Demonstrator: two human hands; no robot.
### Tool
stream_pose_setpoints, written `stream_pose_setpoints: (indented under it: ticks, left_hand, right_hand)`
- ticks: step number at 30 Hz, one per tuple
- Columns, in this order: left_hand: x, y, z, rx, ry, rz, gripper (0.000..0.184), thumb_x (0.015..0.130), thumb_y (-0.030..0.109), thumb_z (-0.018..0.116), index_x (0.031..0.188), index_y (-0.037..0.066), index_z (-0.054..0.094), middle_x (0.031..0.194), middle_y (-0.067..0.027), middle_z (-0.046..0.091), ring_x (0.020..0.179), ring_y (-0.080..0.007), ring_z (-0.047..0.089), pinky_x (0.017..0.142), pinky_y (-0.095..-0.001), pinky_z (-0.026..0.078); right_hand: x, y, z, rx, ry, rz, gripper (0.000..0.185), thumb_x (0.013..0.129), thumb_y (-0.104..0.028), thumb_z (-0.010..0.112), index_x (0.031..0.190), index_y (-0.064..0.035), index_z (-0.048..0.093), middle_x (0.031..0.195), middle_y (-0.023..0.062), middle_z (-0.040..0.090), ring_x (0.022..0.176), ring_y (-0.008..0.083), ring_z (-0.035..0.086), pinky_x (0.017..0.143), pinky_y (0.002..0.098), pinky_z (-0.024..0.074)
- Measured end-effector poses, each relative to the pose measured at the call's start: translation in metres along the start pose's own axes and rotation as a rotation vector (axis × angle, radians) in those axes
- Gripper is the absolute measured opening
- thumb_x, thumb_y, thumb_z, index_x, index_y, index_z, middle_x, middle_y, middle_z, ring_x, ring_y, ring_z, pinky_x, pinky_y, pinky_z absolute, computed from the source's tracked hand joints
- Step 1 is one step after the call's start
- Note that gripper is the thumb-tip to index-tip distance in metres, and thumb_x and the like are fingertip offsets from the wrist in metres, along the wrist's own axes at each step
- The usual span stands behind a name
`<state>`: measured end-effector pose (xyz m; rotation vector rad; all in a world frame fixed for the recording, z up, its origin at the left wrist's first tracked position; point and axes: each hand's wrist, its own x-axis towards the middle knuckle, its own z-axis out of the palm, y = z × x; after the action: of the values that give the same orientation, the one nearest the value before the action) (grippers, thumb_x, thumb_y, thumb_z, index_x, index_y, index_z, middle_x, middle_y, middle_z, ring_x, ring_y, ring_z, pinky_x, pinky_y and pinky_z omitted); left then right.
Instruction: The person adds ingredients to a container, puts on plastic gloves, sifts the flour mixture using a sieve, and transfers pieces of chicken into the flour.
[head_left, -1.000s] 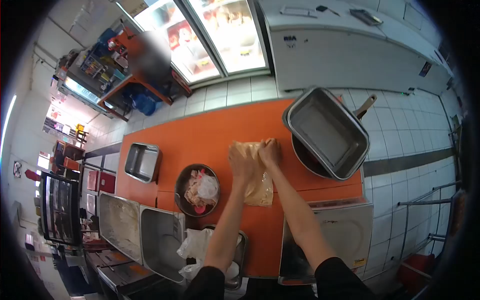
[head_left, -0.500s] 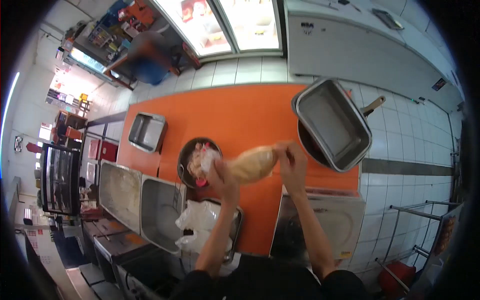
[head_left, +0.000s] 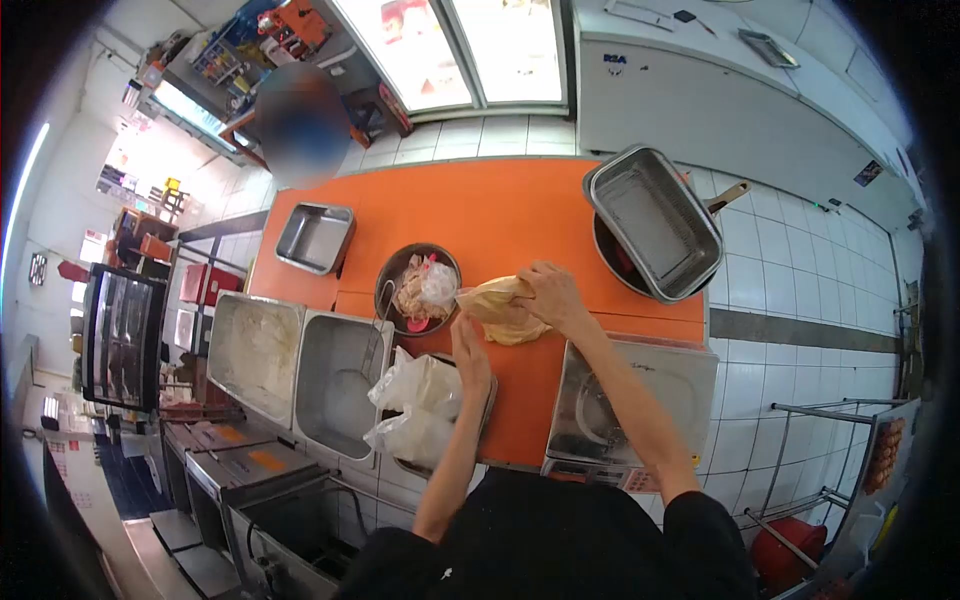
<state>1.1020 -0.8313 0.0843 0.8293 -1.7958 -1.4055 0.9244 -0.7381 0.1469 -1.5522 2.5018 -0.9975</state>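
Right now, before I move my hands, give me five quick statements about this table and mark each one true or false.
1. Your right hand holds a yellowish bag. True.
2. The round bowl stands to the right of that bag. False; the bowl is to its left.
3. A rectangular pan rests on a round pan. True.
4. The tabletop is blue. False; the tabletop is orange.
5. Your left hand is outside the bowl. True.

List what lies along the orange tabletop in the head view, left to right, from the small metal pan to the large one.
Small metal pan → round bowl → yellowish bag → large rectangular pan.
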Motion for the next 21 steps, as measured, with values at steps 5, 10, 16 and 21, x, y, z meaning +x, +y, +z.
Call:
stream_pose_setpoints:
  ticks: [5,10,16,21]
  left_hand:
    - [-0.047,0.024,-0.008,0.151,-0.011,-0.211,0.045,0.099,0.031,0.051,0.132,0.0,0.044,0.136,-0.0125,0.046,0.119,-0.0242,0.047,0.1,-0.0371,0.04]
    - [0.038,0.134,-0.038,0.38,0.038,0.552,0.042,0.09,0.019,0.064,0.126,0.003,0.051,0.125,-0.0163,0.054,0.115,-0.03,0.053,0.096,-0.0393,0.043]
    - [0.097,0.197,-0.055,0.487,-0.243,0.862,0.007,0.079,0.007,0.069,0.079,0.002,0.064,0.074,-0.0091,0.062,0.07,-0.031,0.06,0.066,-0.0375,0.048]
    - [0.076,0.28,-0.05,0.436,-0.13,0.814,0.011,0.084,0.009,0.068,0.077,0.002,0.063,0.065,-0.0087,0.054,0.057,-0.0251,0.053,0.053,-0.0334,0.042]
  right_hand:
    - [0.01,-0.012,0.003,0.095,-0.08,-0.215,0.016,0.077,-0.018,0.066,0.08,-0.0041,0.059,0.077,0.01,0.06,0.075,0.0313,0.062,0.067,0.0417,0.0495]
    - [0.009,-0.063,-0.056,0.081,0.032,-0.465,0.014,0.072,-0.014,0.065,0.078,-0.0049,0.056,0.073,0.0095,0.057,0.069,0.0302,0.06,0.062,0.0395,0.0479]
    - [0.042,-0.078,-0.134,-0.248,0.158,-0.546,0.019,0.071,-0.016,0.067,0.087,-0.0102,0.059,0.083,0.0036,0.057,0.082,0.0212,0.059,0.08,0.0391,0.0426]
    - [0.037,-0.117,-0.191,-0.154,0.397,-0.556,0.018,0.066,-0.011,0.07,0.081,-0.0104,0.061,0.081,0.0025,0.055,0.078,0.0228,0.053,0.079,0.0384,0.0405]
